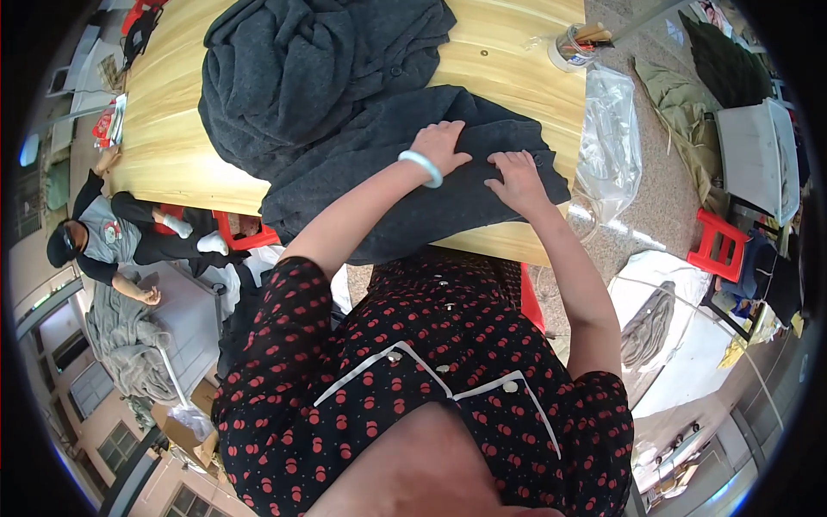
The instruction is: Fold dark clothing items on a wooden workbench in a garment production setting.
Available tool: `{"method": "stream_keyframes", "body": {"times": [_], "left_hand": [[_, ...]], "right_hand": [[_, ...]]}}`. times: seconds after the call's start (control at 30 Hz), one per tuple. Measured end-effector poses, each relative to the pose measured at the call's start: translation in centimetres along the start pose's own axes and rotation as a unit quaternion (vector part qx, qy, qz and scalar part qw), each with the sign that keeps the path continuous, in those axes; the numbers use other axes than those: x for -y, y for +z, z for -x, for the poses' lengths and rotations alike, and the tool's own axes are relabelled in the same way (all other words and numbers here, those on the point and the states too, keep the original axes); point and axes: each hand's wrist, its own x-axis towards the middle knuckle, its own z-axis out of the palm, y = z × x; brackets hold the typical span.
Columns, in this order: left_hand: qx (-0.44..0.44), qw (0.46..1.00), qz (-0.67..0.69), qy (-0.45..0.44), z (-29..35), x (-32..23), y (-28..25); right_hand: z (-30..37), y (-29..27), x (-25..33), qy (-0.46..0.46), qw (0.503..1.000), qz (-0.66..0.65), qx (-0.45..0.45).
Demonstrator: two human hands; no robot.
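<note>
A dark grey cloth garment (379,181) with buttons lies across the wood-patterned table, part of it spread out near the front edge. My left hand (441,146), with a pale bangle (421,168) on the wrist, rests flat on the spread part, fingers stretched and thumb apart. To the right, my right hand (519,181) lies on the same cloth near its right end, thumb apart from the fingers. A round button (540,160) shows just beside its fingertips. Neither hand grips anything that I can see. Farther back, more dark grey cloth (276,77) is bunched in a heap.
A jar (575,47) of tools stands at the table's (508,77) right edge. Clear plastic (610,142) hangs past that edge. A red stool (718,246) stands on the right, beyond a white-covered surface. At left sits another person (112,228), one hand at the table edge.
</note>
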Motion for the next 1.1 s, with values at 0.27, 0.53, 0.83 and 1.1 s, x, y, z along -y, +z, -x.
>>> {"method": "stream_keyframes", "body": {"times": [0.27,0.53,0.83,1.1], "left_hand": [[0.275,0.959,-0.019,-0.072,-3.9,-3.3,1.1],[0.316,0.948,0.016,-0.032,-3.1,-3.4,1.8],[0.217,0.848,0.415,-0.250,-3.8,-0.8,1.2],[0.263,0.740,0.560,-0.263,-3.1,0.1,1.7]], "right_hand": [[1.0,-0.9,-0.8,-0.003,0.998,-0.018,0.058],[1.1,-2.2,0.2,-0.017,0.985,0.064,0.157],[-0.1,-1.3,1.4,-0.039,0.996,-0.012,-0.074],[-0.6,0.1,1.0,0.011,0.995,-0.038,-0.096]]}}
